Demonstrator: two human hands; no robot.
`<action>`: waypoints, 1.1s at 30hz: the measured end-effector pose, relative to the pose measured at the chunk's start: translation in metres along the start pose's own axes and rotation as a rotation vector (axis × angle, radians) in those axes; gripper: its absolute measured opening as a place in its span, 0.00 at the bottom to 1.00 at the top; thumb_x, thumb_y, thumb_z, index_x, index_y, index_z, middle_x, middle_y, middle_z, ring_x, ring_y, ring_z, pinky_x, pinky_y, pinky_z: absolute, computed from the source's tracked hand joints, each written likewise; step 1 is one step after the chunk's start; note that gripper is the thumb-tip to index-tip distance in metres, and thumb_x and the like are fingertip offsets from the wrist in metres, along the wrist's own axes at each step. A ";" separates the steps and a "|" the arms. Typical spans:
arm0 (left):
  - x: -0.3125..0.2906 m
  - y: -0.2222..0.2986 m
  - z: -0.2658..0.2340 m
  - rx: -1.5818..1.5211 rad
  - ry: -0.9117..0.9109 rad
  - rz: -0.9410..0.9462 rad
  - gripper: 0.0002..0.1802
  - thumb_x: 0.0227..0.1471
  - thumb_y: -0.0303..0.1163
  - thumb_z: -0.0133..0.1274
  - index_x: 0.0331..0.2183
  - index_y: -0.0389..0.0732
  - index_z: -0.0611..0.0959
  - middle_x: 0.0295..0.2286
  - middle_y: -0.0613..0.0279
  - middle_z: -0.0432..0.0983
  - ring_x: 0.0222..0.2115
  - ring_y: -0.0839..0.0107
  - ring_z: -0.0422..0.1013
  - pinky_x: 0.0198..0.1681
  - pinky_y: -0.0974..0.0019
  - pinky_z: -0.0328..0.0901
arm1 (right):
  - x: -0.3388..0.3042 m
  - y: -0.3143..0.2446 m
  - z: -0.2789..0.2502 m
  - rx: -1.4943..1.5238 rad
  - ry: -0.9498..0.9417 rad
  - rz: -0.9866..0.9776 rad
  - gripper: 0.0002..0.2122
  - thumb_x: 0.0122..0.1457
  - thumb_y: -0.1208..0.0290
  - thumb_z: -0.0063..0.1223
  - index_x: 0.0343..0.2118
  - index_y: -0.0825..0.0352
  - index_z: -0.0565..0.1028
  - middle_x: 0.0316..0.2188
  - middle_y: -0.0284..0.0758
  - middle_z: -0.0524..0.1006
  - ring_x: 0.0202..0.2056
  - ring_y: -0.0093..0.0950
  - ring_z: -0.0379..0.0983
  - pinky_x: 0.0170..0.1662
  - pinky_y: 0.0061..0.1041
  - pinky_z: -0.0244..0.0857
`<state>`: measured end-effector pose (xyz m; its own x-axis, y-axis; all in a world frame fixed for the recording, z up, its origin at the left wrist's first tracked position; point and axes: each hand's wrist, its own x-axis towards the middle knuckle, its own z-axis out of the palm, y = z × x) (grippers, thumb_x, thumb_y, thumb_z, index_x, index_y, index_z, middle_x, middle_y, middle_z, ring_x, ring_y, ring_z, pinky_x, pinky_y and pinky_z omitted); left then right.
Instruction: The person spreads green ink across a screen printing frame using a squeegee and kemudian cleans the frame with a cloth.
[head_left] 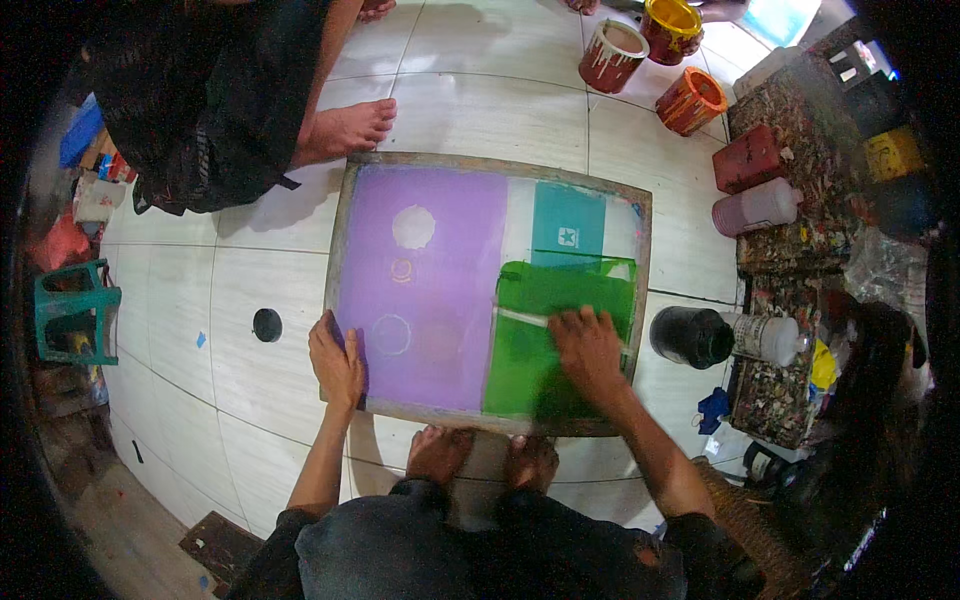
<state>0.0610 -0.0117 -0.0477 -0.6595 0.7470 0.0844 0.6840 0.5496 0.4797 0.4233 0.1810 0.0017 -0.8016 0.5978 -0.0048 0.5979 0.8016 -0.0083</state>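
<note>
A wooden-framed printing screen (418,320) lies on the tiled floor in front of me, its left half coated purple with pale round marks. A teal patch (570,225) with a small white emblem fills part of its upper right. Wet green ink (560,285) covers the lower right. My left hand (338,366) grips the frame's left edge near the lower corner, thumb on top. Over the green area, my right hand (588,350) is closed on a thin pale scraper (522,317), which lies across the ink. Motion slightly blurs the right fingers, and they hide the scraper's middle.
Paint-streaked tubs (612,58) stand at the far right. A black bottle (690,337) and a white bottle (768,338) lie beside a stained bench (775,375). Another person's bare foot (345,130) is beyond the frame. A black lid (267,325) and green stool (78,312) are left.
</note>
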 end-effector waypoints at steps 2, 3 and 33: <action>0.000 0.001 -0.001 -0.007 -0.003 -0.022 0.31 0.65 0.45 0.48 0.59 0.31 0.68 0.52 0.39 0.69 0.53 0.44 0.66 0.58 0.47 0.60 | 0.021 0.016 0.004 0.027 0.014 0.028 0.14 0.54 0.71 0.54 0.44 0.62 0.77 0.37 0.37 0.75 0.41 0.36 0.71 0.43 0.41 0.64; 0.000 0.002 -0.002 -0.007 0.003 -0.011 0.31 0.65 0.44 0.48 0.59 0.31 0.68 0.52 0.39 0.69 0.53 0.44 0.66 0.58 0.47 0.60 | 0.030 0.021 0.006 0.017 0.077 0.025 0.13 0.53 0.72 0.54 0.43 0.63 0.77 0.36 0.36 0.75 0.40 0.36 0.71 0.42 0.40 0.64; 0.000 -0.006 0.003 0.008 0.021 0.023 0.31 0.66 0.46 0.46 0.59 0.32 0.68 0.53 0.39 0.68 0.54 0.43 0.65 0.58 0.46 0.59 | -0.092 -0.062 -0.019 0.256 -0.417 -0.092 0.19 0.53 0.66 0.54 0.49 0.63 0.75 0.47 0.39 0.76 0.50 0.40 0.70 0.51 0.46 0.64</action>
<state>0.0579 -0.0143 -0.0533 -0.6501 0.7513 0.1135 0.7013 0.5357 0.4703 0.4596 0.0766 0.0217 -0.8146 0.4283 -0.3912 0.5470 0.7916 -0.2724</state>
